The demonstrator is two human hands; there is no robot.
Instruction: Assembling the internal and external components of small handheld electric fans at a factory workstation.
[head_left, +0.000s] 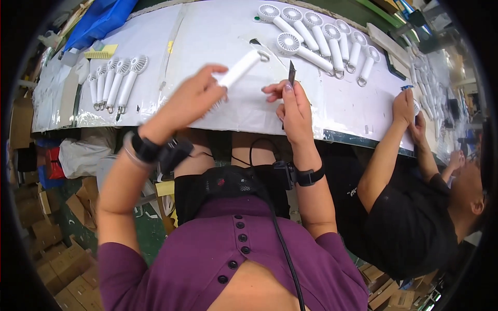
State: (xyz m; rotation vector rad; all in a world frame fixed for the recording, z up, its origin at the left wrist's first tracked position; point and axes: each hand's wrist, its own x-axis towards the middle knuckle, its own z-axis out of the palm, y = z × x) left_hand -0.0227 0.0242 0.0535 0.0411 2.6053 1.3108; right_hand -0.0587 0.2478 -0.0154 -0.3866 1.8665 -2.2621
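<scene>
Fingers of the left hand curl round a small white fan, a bit blurry, with its metal ring pointing far and right over the table. Just to the right, the right hand pinches a thin dark tool with its tip pointing far, not touching the fan. It looks like the step now is working on this one fan, though I cannot tell on which part. The next move seems to call for a steady hold on the fan and care with that tip. Farther out, a bunch of white fans lies on the left, and a bigger bunch lies far and right. A blue bin sits far left, and another person's hand shows at the right
</scene>
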